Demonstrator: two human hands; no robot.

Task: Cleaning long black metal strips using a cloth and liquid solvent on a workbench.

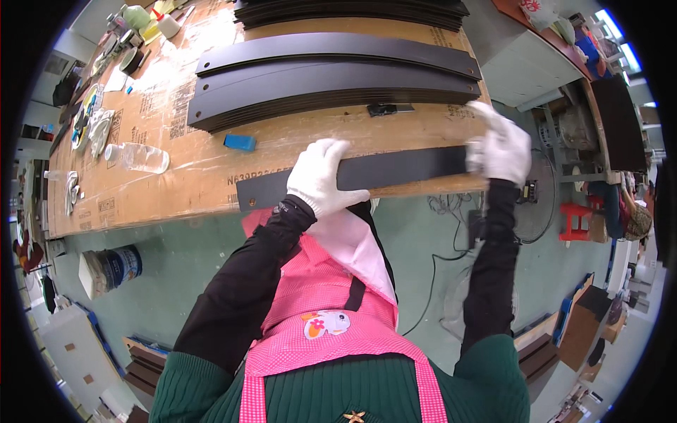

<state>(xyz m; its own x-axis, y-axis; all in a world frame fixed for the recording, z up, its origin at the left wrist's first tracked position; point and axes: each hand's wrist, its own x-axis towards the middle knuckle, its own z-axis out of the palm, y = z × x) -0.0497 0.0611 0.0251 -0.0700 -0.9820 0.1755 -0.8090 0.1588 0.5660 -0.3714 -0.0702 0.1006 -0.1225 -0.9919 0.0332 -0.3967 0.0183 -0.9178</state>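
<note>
A long, narrow dark grey panel [409, 166] lies along the table's near edge, with a small hole at its left end. My left hand [319, 176], in a white knit glove, spans this panel left of its middle, thumb toward the near side and fingers across to the far side. At the panel's right end is my right hand [502, 149], gloved in white too and slightly blurred. Its fingers are curled over that end, one digit angled up and away; whatever they may hold is hidden. Behind lies a stack of similar dark panels [331, 88], the top ones fanned apart.
The cardboard-covered table [190, 162] bears a blue block [240, 142], a clear bottle [144, 157] on its side, and a small black item [384, 110]. Another panel stack [352, 13] is farther back. A bucket [113, 270] and a red stool [575, 221] stand on the floor.
</note>
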